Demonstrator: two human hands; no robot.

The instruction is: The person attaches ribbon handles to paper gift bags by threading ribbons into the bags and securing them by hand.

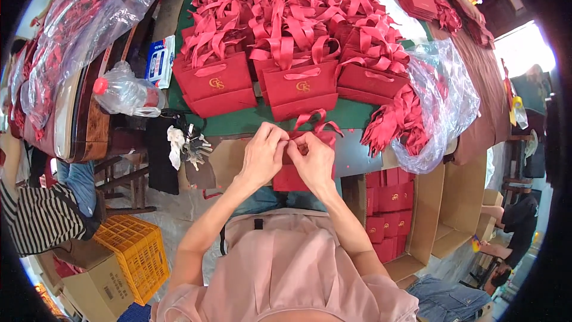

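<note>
At the table's near edge, my left hand (pixel 262 154) and my right hand (pixel 314 158) meet with fingers pinched at the top of a small red gift bag (pixel 292 180). Its red ribbon handle (pixel 319 120) loops up beyond my right fingers. My fingertips hide just what they pinch there. Straight ahead stand rows of similar red gift bags (pixel 300 90) with ribbon handles, packed closely on the green table mat (pixel 238 120). Right of them, a bundle of loose red ribbons (pixel 396 122) spills from a clear plastic bag (pixel 450 83).
An open carton (pixel 426 220) holding red gift bags stands at my lower right. On the left are a plastic bottle with a red cap (pixel 128 90), a blue-white packet (pixel 159 62), a stapler-like metal cluster (pixel 196 150) and an orange crate (pixel 134 256). Other people sit on both sides.
</note>
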